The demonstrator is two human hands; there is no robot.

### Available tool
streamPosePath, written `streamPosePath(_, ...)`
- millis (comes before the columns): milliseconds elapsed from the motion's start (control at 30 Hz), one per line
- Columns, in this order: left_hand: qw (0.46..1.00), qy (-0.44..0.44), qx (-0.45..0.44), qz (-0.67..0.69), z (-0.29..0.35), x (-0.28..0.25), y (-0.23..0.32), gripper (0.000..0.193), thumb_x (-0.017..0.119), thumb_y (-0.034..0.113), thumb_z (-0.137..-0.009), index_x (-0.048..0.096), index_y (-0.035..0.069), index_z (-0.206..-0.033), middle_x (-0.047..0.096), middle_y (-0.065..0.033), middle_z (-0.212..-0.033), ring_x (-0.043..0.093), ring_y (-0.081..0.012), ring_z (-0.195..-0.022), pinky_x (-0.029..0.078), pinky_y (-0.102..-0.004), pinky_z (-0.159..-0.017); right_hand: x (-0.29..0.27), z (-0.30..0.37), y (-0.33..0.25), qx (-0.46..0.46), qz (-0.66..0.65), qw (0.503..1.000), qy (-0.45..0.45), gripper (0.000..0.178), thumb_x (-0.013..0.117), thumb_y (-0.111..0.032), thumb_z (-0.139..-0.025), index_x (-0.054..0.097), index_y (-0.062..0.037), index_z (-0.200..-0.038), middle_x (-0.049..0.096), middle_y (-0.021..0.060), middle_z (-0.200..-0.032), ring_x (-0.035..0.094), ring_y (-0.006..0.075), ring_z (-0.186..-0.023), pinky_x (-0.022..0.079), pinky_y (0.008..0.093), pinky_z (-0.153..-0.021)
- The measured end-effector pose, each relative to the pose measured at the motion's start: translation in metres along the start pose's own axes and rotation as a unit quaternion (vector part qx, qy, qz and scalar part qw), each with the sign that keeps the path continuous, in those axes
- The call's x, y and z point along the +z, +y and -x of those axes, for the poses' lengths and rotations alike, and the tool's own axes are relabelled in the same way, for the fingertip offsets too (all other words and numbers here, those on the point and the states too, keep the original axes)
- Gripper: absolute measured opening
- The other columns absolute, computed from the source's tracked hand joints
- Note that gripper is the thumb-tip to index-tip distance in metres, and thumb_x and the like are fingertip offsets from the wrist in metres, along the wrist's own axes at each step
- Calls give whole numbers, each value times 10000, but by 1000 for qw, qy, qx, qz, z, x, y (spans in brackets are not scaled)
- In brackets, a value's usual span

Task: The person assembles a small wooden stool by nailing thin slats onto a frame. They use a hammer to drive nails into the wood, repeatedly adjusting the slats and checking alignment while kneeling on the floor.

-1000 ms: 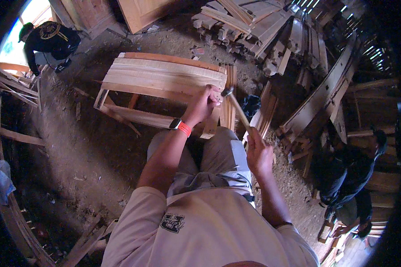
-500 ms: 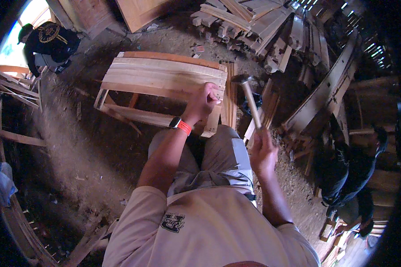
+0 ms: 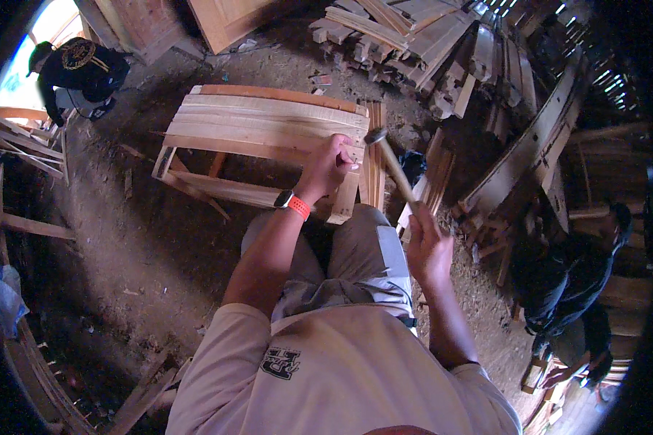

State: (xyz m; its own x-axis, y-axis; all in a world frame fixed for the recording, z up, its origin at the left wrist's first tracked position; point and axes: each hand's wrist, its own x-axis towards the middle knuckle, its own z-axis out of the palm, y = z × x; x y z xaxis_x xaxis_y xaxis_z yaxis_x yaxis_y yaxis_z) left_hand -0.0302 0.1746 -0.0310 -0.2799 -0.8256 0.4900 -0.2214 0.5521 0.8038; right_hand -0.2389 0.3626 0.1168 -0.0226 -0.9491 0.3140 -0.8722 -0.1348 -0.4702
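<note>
A slatted wooden frame [image 3: 247,129] lies in front of my knees, with light planks across its far part and an open gap nearer me. On its right end rests my left hand [image 3: 334,163], its fingers pinched together over the plank's edge. Whatever it may hold is too small to make out. My right hand [image 3: 429,250] is wrapped round the wooden handle of a hammer [image 3: 397,172]. The hammer's dark head hangs just to the right of my left fingers, apart from them, above some loose strips beside the frame.
Stacked boards [image 3: 406,40] fill the far right, and a long curved wooden piece [image 3: 519,141] leans nearer. One person [image 3: 83,69] bends down at the far left; another person [image 3: 569,283] works at the right. Wooden framing [image 3: 33,226] stands along the left over the dirt floor [image 3: 123,246].
The hammer's head has swung left and slightly down, closer to my left fingers. My left hand stays in place on the frame. The person at the right has shifted a little.
</note>
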Motion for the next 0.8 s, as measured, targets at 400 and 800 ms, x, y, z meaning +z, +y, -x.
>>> streamPosePath(400, 996, 3, -88, 0, -1, 1, 23, 229, 831, 224, -836, 731, 23, -876, 759, -124, -909, 738, -246, -815, 568, -358, -730, 14, 15, 18, 45, 30, 997, -45, 283, 627, -154, -996, 631, -71, -1266, 709, 234, -812, 714, 418, -693, 557, 512, -589)
streamPosePath(800, 998, 13, -59, 6, -1, 4, 19, 189, 836, 229, -821, 748, 61, -818, 770, -91, -914, 730, -234, -768, 563, -342, -693, 10, 3, 7, -23, -9, 998, 60, 244, 621, -111, -991, 637, -130, -1234, 694, 213, -769, 686, 440, -646, 547, 524, -548)
